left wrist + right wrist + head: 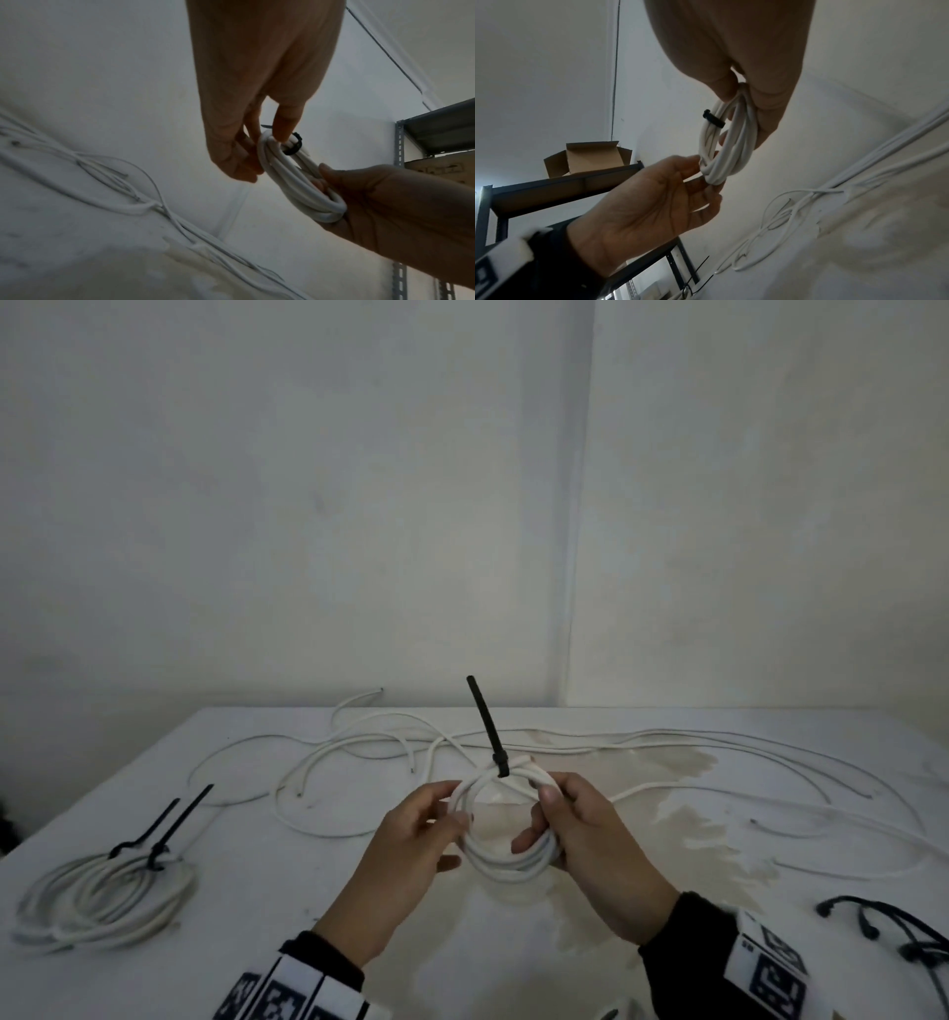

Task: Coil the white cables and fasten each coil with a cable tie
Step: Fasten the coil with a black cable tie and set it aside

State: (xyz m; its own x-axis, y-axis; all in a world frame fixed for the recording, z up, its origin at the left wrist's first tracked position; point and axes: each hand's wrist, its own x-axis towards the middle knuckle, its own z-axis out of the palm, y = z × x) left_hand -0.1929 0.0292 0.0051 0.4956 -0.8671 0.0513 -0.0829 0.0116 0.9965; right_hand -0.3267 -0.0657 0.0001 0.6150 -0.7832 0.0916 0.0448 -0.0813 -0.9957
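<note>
A small white cable coil (506, 834) is held upright above the table between both hands. A black cable tie (499, 762) wraps the coil's top, its long tail pointing up and slightly left. My left hand (454, 814) pinches the coil's left side with thumb and fingers. My right hand (539, 819) grips the right side, thumb in front and fingers through the loop. The left wrist view shows the coil (295, 182) and tie (293, 147) between the hands. In the right wrist view the tie (713, 120) sits near the coil's (721, 150) top.
Two larger white coils (102, 901), each with a black tie, lie at the table's left. Loose white cables (359, 752) sprawl across the back and right. Spare black ties (893, 932) lie at the right edge. A stained patch marks the white table (257, 942). Metal shelving (552, 188) stands nearby.
</note>
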